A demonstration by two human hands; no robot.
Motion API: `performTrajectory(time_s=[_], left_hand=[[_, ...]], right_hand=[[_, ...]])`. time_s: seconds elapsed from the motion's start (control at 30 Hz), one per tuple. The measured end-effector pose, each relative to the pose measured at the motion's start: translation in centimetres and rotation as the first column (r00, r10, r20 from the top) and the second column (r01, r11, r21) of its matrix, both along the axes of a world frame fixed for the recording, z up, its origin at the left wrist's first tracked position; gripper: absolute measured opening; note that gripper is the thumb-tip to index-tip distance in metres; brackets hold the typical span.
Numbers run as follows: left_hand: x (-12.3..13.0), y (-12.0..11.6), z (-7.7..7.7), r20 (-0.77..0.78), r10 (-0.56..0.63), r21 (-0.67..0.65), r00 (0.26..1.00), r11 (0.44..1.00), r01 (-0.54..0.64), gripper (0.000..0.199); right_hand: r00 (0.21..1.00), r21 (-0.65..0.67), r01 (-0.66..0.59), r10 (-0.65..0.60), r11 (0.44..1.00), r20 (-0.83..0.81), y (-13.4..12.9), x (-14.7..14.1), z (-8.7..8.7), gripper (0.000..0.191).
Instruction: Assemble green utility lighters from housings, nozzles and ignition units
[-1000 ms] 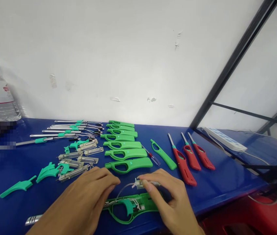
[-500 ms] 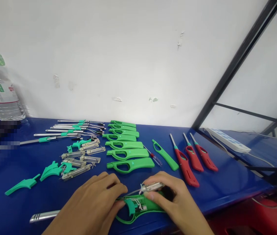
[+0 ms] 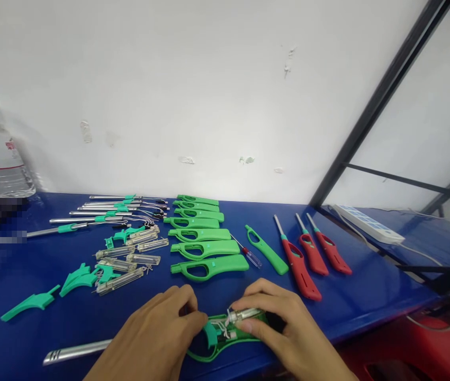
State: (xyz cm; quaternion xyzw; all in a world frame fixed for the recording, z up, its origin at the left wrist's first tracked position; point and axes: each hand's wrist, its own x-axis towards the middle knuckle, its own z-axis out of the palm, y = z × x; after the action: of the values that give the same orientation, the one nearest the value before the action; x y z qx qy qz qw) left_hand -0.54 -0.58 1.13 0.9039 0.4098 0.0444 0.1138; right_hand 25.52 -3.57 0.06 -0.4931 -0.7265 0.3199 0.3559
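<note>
On the table's front part lies an open green lighter shell half (image 3: 225,346), its hollow side up. A teal trigger (image 3: 210,334) and white wires sit inside it. My left hand (image 3: 157,330) is closed over the shell's front end, thumb and index finger beside the trigger; the exact grip is partly hidden. A metal lighter tube (image 3: 76,353) sticks out to the left from under this hand. My right hand (image 3: 284,323) pinches a clear fuel tank (image 3: 246,314) between thumb and fingers, just over the shell's handle hollow.
Several green shells (image 3: 209,267) line up behind my hands, with clear tanks (image 3: 119,280), teal triggers (image 3: 30,305) and metal tubes (image 3: 86,220) to their left. A screwdriver (image 3: 252,257), a single green shell half (image 3: 268,251) and red lighters (image 3: 301,270) lie rightward.
My right hand has brought the fuel tank slightly lower and left, closer to the shell. The thin tube stretched between the hands earlier no longer shows. The camera view has shifted a little.
</note>
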Motion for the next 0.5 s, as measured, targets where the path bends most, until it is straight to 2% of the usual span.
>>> performTrajectory(time_s=[0.2,0.5], left_hand=[[0.3,-0.1,0.3,-0.005,-0.001,0.027,1.000,1.000,0.001,0.050],[1.0,-0.7,1.8,-0.049,0.013,0.043,0.999,0.999,-0.011,0.056]], right_hand=[[0.993,0.029,-0.039,0.036,0.999,0.110,-0.1,0.6,0.0,0.023],[0.979,0.054,-0.092,0.080,0.994,0.189,-0.4,0.8,0.0,0.028]])
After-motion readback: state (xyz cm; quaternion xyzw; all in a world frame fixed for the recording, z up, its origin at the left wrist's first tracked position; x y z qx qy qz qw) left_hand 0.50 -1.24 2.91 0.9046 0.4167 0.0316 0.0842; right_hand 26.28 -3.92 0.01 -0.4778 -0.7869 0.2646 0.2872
